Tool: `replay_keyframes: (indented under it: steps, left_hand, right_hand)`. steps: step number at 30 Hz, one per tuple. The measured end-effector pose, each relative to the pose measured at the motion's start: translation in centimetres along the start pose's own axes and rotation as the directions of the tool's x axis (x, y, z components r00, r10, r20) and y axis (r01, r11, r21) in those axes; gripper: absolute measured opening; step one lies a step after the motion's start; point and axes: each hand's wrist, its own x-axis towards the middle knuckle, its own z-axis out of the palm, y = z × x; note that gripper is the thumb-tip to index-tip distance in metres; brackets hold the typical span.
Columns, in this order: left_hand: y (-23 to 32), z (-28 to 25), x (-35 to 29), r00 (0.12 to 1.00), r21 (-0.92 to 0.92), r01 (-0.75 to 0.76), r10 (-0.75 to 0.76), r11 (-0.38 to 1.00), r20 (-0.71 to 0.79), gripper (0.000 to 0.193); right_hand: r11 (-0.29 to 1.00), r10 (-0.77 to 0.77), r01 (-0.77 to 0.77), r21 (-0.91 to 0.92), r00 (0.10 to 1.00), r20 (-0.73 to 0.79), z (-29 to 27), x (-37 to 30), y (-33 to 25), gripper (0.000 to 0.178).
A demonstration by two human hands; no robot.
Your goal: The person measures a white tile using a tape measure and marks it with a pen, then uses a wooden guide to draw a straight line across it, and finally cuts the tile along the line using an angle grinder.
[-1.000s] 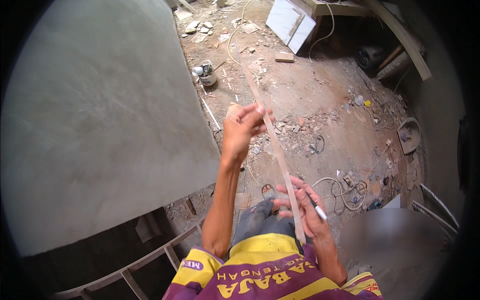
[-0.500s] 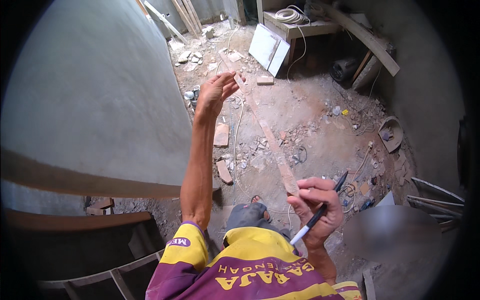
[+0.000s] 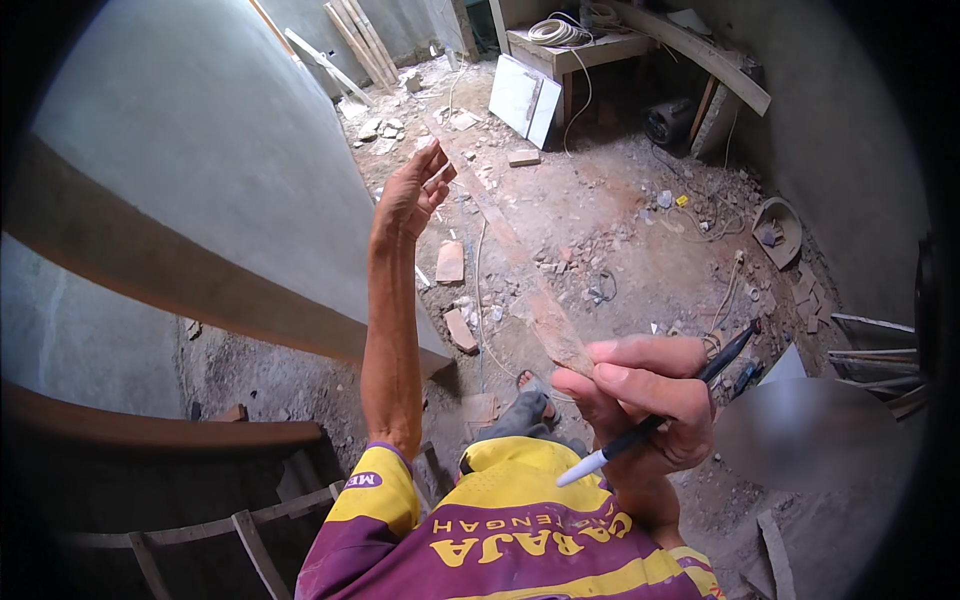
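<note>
My right hand [image 3: 655,405] pinches the near end of a long, thin, dusty wooden strip [image 3: 510,240] between thumb and fingertips. A black marker pen [image 3: 640,430] with a white end also lies across that hand, tucked between the fingers, its dark end pointing up and right. The strip runs away from me toward the upper left, over the rubble. Beside its far part is my left hand [image 3: 412,190], fingers loosely bent and apart. Its fingertips are close to the strip's left edge; whether they touch it I cannot make out.
Broken bricks [image 3: 450,262] and rubble litter the dirt floor. A grey wall [image 3: 250,170] stands close on the left. At the back a wooden table [image 3: 600,52] carries a coiled cable [image 3: 560,32], with a white panel [image 3: 525,100] leaning against it. A basin-like container [image 3: 778,232] sits right.
The strip's near end and my right hand have come up closer to view. My left hand has shifted left, and its fingers have loosened from the strip. The view has turned slightly.
</note>
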Motion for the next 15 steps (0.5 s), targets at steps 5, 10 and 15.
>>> replay_keyframes:
  steps: [5,10,15]
  left_hand:
    - [0.4,0.9,-3.4,0.999,-0.001,0.006,-0.006,1.000,-0.046,0.031]
    - [0.0,-0.9,-4.9,0.999,-0.044,0.022,-0.024,0.999,-0.027,0.033]
    - [-1.0,-0.9,-4.6,0.999,-0.129,0.041,-0.040,0.991,0.010,0.035]
  right_hand:
    - [0.996,0.058,-0.057,0.063,0.998,-0.009,0.0,-1.3,-4.2,0.052]
    - [0.994,0.054,-0.055,0.089,0.998,0.014,-0.1,-2.2,-6.4,0.052]
    - [0.998,0.053,-0.053,0.044,0.999,0.014,-0.1,-2.3,-6.4,0.048]
